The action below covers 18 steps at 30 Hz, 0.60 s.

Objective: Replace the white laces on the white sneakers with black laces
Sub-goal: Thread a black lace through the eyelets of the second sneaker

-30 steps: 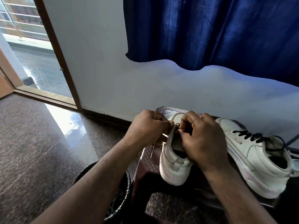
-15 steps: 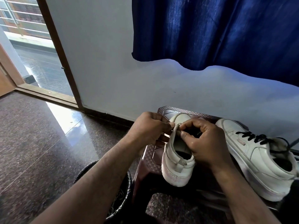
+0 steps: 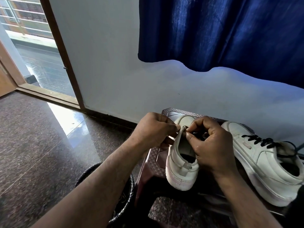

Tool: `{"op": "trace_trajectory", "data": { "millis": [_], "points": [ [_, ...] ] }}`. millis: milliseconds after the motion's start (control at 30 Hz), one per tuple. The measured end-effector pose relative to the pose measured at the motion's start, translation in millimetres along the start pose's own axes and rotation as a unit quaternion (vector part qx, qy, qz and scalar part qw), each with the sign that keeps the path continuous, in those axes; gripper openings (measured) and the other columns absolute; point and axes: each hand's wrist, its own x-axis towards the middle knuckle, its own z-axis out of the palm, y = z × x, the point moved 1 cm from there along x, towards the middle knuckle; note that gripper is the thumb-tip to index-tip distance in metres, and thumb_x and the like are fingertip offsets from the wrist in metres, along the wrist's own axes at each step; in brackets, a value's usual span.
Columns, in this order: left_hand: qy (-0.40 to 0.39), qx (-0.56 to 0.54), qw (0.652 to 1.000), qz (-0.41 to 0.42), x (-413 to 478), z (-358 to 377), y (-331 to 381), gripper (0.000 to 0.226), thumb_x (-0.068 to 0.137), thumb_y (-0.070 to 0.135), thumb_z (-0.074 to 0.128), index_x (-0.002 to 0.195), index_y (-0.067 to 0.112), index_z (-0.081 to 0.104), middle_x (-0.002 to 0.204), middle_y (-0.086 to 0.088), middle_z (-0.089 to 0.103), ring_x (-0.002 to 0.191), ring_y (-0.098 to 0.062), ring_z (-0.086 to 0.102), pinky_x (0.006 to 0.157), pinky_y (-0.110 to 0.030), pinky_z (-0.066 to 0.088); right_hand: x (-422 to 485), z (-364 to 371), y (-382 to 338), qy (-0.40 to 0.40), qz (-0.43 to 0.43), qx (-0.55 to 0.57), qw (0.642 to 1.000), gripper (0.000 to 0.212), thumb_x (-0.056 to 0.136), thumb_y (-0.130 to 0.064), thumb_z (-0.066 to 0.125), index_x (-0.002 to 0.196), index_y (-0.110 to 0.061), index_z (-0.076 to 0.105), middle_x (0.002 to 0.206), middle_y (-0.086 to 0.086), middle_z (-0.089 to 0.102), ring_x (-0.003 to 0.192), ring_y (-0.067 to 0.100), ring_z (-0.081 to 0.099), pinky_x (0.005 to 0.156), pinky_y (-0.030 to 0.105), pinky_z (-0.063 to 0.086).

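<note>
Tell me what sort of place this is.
Probably a room in a home: polished dark speckled stone floor, deep blue fabric curtain over a plain white wall, and a brown wooden door frame opening outdoors.

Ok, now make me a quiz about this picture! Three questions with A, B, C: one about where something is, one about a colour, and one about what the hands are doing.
1. Where do the two sneakers sit?
A. on a bed
B. on a brown stool
C. in a box

2. What colour are the laces on the untouched sneaker?
A. white
B. red
C. black

3. What are the left hand and right hand doing?
A. pinching at the held sneaker
B. lying flat
C. holding a cup

Answers:
1 B: both shoes sit on the stool's patterned top.
2 C: dark laces cross its white upper.
3 A: the curled fingers of both hands meet at that shoe's front edge.
</note>
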Motion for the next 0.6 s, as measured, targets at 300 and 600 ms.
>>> {"op": "trace_trajectory", "data": {
  "millis": [300,600],
  "points": [
    [0.099,0.279,0.955,0.004,5,-11,4,0.028,0.077,0.029,0.06,0.088,0.009,0.075,0.088,-0.012,0.078,0.082,-0.032,0.076,0.08,-0.044,0.064,-2,-1,-1,0.006,-0.022,-0.039,0.999,0.024,0.077,-0.018,0.087,0.081,-0.034,0.07,0.079,-0.019,0.067,0.086,0.009,0.061,0.075,0.014,0.045],
    [0.104,0.408,0.902,0.099,16,-34,-10,0.006,0.09,0.031,0.07,0.09,0.028,0.065,0.097,0.007,0.072,0.086,-0.013,0.064,0.081,-0.026,0.052,-4,-2,-2,0.029,-0.04,-0.048,0.998,0.028,0.076,-0.016,0.087,0.081,-0.037,0.069,0.076,-0.024,0.061,0.085,0.01,0.056,0.074,0.006,0.037]
  ]
}}
